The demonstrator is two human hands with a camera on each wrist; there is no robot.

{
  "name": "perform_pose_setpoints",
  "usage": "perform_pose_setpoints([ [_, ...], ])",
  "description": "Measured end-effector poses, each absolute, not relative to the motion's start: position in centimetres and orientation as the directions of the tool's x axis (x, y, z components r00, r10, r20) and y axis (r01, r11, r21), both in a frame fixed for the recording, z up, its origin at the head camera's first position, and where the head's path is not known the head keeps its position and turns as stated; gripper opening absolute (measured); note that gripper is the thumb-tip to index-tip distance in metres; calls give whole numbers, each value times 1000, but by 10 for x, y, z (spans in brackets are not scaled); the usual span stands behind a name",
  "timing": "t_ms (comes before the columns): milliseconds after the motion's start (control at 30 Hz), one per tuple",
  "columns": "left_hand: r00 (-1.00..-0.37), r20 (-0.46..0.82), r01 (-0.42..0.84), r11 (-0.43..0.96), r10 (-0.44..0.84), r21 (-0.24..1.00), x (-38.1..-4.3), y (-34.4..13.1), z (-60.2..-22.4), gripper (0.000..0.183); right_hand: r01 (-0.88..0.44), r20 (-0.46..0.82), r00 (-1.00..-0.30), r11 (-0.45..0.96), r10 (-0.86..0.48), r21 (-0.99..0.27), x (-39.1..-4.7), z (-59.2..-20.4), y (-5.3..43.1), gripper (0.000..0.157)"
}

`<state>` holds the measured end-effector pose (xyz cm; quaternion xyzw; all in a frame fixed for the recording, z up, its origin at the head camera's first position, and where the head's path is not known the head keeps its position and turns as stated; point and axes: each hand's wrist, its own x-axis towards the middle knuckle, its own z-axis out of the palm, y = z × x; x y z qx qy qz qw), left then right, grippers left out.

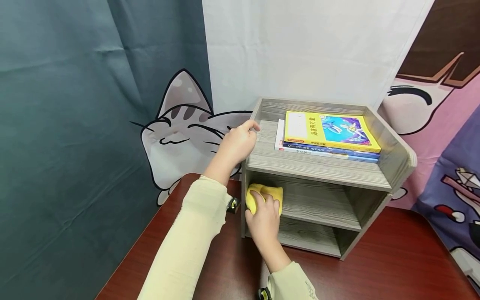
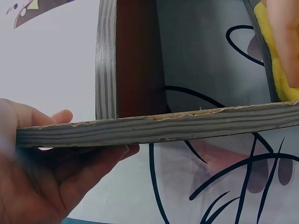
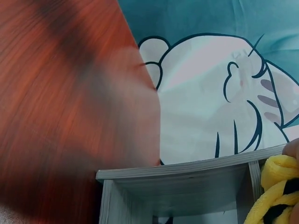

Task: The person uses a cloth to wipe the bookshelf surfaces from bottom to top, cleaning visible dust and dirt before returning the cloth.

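A small grey wood-grain shelf unit (image 1: 318,167) stands on the table. My left hand (image 1: 240,141) grips the upper part of its left side panel; in the left wrist view the thumb and fingers lie on opposite faces of that panel (image 2: 154,125). In my right hand (image 1: 265,218) is a yellow cloth (image 1: 275,193), bunched under the fingers at the left end of the middle compartment, against the inside of the side panel. Dark patches show on the cloth (image 3: 268,186) at the right wrist view's edge.
Several books (image 1: 330,129) lie stacked on the unit's top board, a yellow one uppermost. The reddish-brown table (image 1: 397,246) extends around the unit. Behind hang printed curtains (image 1: 180,141) with a cartoon cat. Each sleeve has a small black device (image 1: 233,204) at the wrist.
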<state>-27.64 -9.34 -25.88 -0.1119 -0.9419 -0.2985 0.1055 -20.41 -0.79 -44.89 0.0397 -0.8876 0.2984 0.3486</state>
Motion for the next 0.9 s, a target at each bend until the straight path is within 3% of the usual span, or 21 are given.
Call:
perform_pose_setpoints([
  [467, -960, 245, 251, 803, 136, 541, -275, -92, -260, 36, -292, 582, -773, 672, 253, -681, -205, -440, -12, 49],
  [900, -956, 262, 257, 800, 131, 541, -274, -92, -260, 36, -360, 607, -739, 592, 291, -721, -203, -423, -13, 47],
])
